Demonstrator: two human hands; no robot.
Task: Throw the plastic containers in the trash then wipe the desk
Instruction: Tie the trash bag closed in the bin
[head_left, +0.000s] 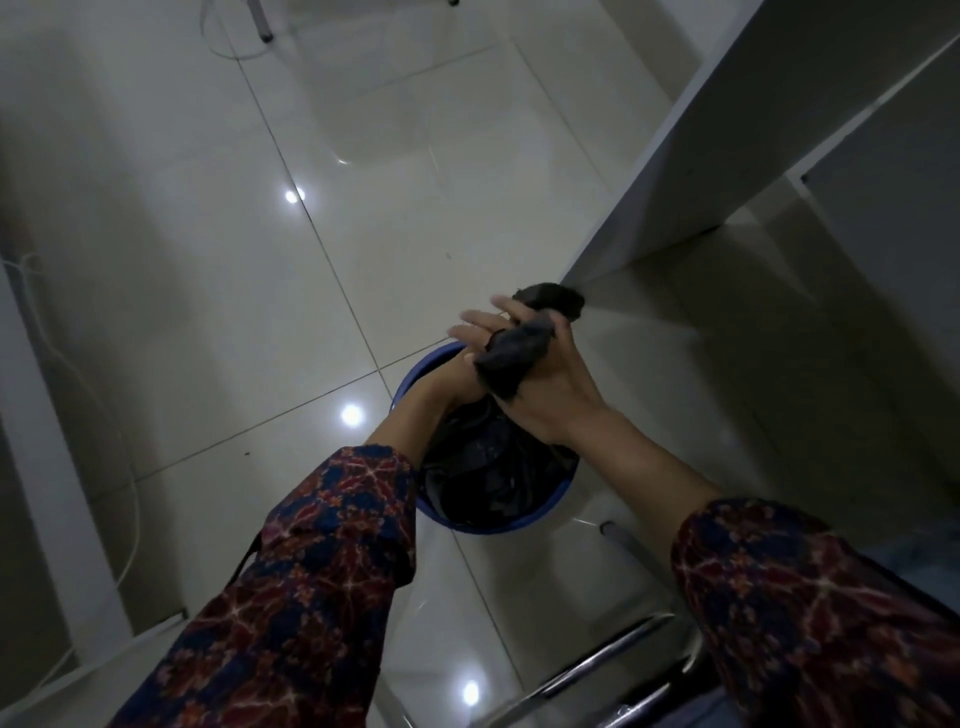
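At frame centre, both hands meet on a dark cloth: the right hand clamps it, the left hand presses against it with fingers spread. Just below sits a blue trash bin with a black liner, on the glossy tiled floor. The table rises at upper right.

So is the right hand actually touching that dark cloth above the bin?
Touching. The head view shows the right hand closed around the dark cloth, with the cloth bunched against its palm and fingers, above the blue bin.
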